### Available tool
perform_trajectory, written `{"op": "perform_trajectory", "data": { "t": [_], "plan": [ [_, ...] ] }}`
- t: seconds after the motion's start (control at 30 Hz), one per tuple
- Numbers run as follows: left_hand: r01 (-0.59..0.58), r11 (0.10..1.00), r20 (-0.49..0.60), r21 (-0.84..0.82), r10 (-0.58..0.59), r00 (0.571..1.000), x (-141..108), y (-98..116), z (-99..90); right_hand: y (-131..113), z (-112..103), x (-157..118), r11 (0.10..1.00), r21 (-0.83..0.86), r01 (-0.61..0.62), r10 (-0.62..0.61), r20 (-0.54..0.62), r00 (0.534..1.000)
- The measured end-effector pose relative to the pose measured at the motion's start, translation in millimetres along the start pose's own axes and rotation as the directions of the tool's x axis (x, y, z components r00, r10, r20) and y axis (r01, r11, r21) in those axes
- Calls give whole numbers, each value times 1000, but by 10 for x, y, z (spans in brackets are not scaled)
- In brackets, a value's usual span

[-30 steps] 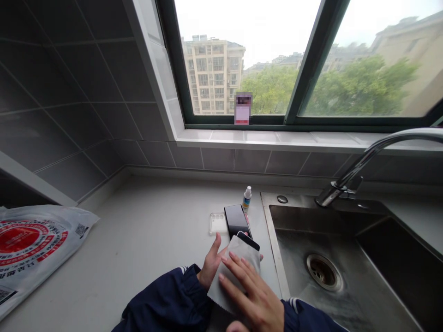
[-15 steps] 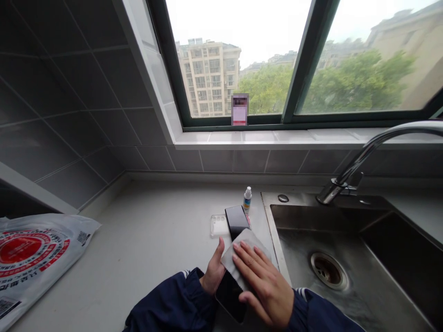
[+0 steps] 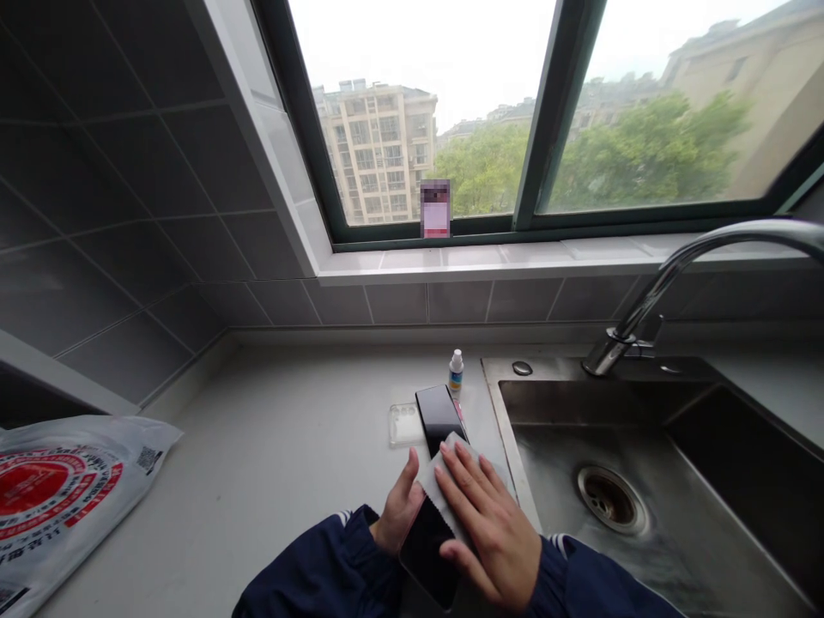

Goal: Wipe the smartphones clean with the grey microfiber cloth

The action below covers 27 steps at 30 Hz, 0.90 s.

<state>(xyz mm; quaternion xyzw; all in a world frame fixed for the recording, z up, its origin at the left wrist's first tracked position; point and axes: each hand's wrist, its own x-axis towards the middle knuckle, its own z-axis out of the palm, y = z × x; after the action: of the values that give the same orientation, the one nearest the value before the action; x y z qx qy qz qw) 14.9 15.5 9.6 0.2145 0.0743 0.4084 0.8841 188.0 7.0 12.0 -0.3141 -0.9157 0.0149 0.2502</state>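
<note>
- While the fingers of the right hand (image 3: 493,532) lie flat and a little spread, the thumb standing off to the side, they press a grey cloth (image 3: 433,483) with a zigzag-cut edge; laid that way, I'd judge, to share the pressure over a broad patch.
- The left hand (image 3: 397,511) has its thumb raised clear; its other fingers are out of my sight beneath, so I cannot tell how they grip. It seems to serve as a backing for the push from above.
- Between the two hands is a smartphone (image 3: 428,554), aslant above the counter's near part. Its bare lower face is glossy black and dark, with rounded corners; the cloth hides the upper end.
- Just beyond lies a second phone (image 3: 439,412), flat, its dark face reflecting pale light, with a transparent phone case (image 3: 405,425) beside it, probably set down there to be within reach.
- Farther back, a small white-capped bottle (image 3: 456,375) stands upright near the steel sink (image 3: 494,399), likely put there to be out of the hands' way.
- Far to the left, a printed plastic bag (image 3: 70,481) rests on the countertop (image 3: 289,446).
</note>
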Motion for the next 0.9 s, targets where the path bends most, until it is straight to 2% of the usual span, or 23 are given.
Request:
{"op": "perform_trajectory", "data": {
  "t": [0.1, 0.2, 0.3, 0.43, 0.53, 0.63, 0.77, 0.9],
  "plan": [
    [77, 994, -63, -73, -82, 995, -11, 27, -46, -100, 29, -5, 990, 45, 132, -133, 12, 991],
    [117, 986, -108, -121, -131, 986, -16, 58, -35, -155, 78, -9, 955, 43, 293, -292, -27, 956],
    [106, 986, -142, -132, -125, 982, -17, 83, 33, -166, 117, -8, 932, -6, 361, -361, -57, 931],
    [105, 985, -156, -139, -126, 980, -16, 106, 90, -171, 111, -3, 912, -23, 409, -410, -37, 911],
    [100, 987, -119, -124, -114, 986, -17, 105, 50, -154, 68, -5, 938, 50, 343, -344, -1, 939],
    [91, 992, -55, -87, -96, 994, -23, 87, -14, -80, 10, -3, 973, 113, 201, -204, 19, 979],
    [66, 997, -24, -41, -67, 997, -15, 56, -22, 49, -45, 13, 996, 61, 61, -64, 35, 997],
    [30, 999, -26, 29, -29, 999, -1, 47, 41, 103, -57, 25, 1000, 25, 18, -18, 0, 1000]
  ]
}}
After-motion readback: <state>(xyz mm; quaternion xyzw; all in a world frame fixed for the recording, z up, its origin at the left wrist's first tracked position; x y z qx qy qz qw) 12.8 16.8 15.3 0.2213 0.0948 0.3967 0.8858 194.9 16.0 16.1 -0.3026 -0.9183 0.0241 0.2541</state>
